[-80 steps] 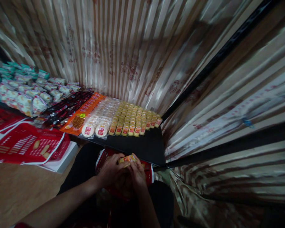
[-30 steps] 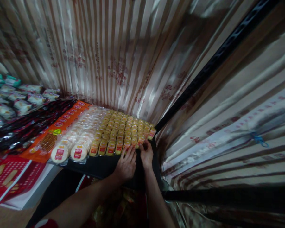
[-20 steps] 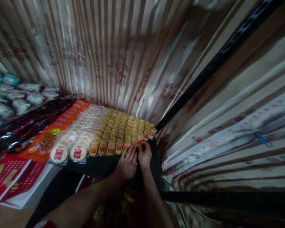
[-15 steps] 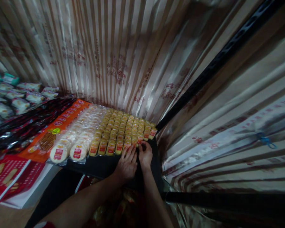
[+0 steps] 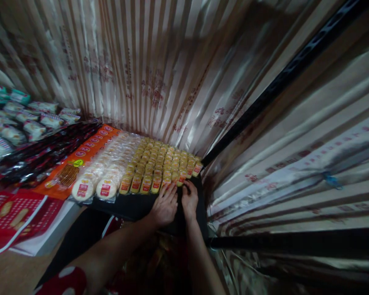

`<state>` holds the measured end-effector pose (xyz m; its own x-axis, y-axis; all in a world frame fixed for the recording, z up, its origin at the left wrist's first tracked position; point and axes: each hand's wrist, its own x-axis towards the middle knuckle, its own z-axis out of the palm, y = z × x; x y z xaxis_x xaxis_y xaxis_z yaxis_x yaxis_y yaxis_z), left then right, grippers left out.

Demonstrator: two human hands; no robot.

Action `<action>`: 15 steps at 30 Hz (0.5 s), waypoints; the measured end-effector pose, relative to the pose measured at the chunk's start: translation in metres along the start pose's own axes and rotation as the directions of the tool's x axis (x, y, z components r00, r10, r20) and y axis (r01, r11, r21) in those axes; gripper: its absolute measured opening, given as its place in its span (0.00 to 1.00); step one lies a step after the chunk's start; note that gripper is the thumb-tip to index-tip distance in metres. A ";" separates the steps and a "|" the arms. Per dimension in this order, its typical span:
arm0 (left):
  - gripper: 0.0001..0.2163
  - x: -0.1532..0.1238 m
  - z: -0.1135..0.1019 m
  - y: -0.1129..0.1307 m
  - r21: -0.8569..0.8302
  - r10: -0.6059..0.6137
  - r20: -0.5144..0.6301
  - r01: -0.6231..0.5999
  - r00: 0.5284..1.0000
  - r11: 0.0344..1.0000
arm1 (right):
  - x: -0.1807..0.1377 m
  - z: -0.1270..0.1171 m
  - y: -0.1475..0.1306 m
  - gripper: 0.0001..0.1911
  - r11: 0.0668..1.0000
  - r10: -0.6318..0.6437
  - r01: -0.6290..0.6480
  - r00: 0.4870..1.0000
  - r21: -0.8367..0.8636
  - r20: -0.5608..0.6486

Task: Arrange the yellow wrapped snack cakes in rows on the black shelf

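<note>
Yellow wrapped snack packets (image 5: 156,164) with red-and-white labels stand in close rows on a black tabletop (image 5: 135,205). My left hand (image 5: 164,207) lies with its fingers stretched out, their tips against the front packets near the right end. Just beside it, my right hand (image 5: 190,201) has its thumb and fingers bent in at the lower edge of a front yellow snack packet (image 5: 182,177). Left of the yellow rows are round white crackers (image 5: 106,189) in clear wrap, two columns deep.
An orange snack bag (image 5: 69,174), dark shiny packets (image 5: 49,147) and white wrapped packets (image 5: 33,128) lie further left. A red printed box (image 5: 18,217) sits below them. Behind hangs striped plastic sheeting (image 5: 160,73), crossed at right by a black metal post (image 5: 252,110).
The view has shifted slightly, so the goods appear higher and the left-hand ones further right. Both hands remain at the front packets, with the right fingers bent in at nearly the same place.
</note>
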<state>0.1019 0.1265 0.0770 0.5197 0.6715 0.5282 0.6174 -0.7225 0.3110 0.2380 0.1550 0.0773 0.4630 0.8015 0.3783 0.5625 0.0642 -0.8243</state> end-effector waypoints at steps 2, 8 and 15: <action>0.16 0.000 -0.005 0.000 -0.044 0.034 0.004 -0.034 0.999 0.998 | -0.008 -0.006 -0.011 0.17 0.999 0.043 -0.043 0.999 0.020 -0.006; 0.14 -0.023 -0.031 0.003 -0.209 0.100 0.035 -0.091 0.994 0.974 | -0.069 -0.029 -0.055 0.18 0.935 0.245 -0.230 0.969 0.271 -0.021; 0.09 -0.139 -0.043 0.017 -0.403 0.066 0.248 0.041 0.967 0.914 | -0.179 -0.024 -0.060 0.18 0.960 0.231 -0.257 0.952 0.113 0.203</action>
<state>0.0144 0.0140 0.0429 0.6893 0.6421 0.3355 0.3479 -0.6996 0.6242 0.1382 -0.0066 0.0690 0.4310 0.8984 0.0843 0.3432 -0.0768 -0.9361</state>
